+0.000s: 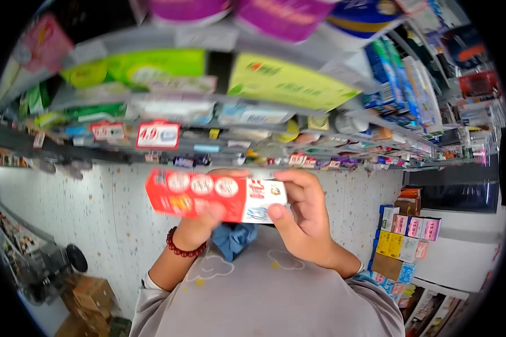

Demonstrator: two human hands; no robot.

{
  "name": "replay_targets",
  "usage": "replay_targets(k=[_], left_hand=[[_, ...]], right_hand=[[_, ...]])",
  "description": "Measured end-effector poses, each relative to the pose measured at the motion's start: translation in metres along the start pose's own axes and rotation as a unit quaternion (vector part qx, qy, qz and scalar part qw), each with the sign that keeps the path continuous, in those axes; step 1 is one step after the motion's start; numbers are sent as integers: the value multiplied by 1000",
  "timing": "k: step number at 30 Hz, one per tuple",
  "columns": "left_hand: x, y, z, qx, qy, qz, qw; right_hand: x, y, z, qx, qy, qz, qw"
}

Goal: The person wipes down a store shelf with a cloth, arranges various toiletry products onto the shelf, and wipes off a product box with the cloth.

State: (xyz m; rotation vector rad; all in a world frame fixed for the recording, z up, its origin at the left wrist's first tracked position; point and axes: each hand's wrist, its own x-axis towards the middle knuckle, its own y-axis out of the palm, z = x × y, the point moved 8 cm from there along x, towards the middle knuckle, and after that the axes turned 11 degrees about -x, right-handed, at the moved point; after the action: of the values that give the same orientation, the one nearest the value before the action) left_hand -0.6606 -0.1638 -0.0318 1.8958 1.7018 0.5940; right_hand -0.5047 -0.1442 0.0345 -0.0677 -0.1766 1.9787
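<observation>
In the head view, a long red and white box (208,191) with round white labels lies sideways in front of my chest. My left hand (195,229), with a dark red bead bracelet (184,246) on the wrist, grips its red part from below, the thumb on the front face. At the white end, my right hand (305,219) pinches the box between thumb and fingers. Some of the left fingers are hidden behind the box. Behind it, against my grey clothing (247,292), hangs a bunched blue cloth (234,240).
Ahead runs a store shelf (208,38) with a yellow-green box (289,81), purple tubs (281,17) and a price tag (158,135). Stacked packages (399,244) stand at right. A cart (39,261) and cardboard boxes (93,293) are on the left, over a speckled floor (135,224).
</observation>
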Motion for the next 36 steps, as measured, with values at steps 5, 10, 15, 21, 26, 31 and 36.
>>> replay_targets(k=[5,10,15,21,26,31,36], left_hand=[[-35,-61,-13,-129,103,-197,966],[-46,-66,-19,-109,99,-160,976],[-48,-78,-15,-88,102,-176,975],[-53,-109,-37,78,148,-167,972],[-69,-129,-19,41,97,-139,985],[-77,-110,16,8,4,-130,992],[-82,-73,60,82,-106,-61,989]], right_hand=[[4,51,-32,-126,54,104,985],[-3,124,-61,-3,158,221,962],[0,131,-84,15,155,119,981],[-11,87,-115,147,305,-16,941],[-28,36,-135,337,339,-48,877],[-46,9,-132,449,300,-111,834],[-85,-24,-139,411,227,-119,875]])
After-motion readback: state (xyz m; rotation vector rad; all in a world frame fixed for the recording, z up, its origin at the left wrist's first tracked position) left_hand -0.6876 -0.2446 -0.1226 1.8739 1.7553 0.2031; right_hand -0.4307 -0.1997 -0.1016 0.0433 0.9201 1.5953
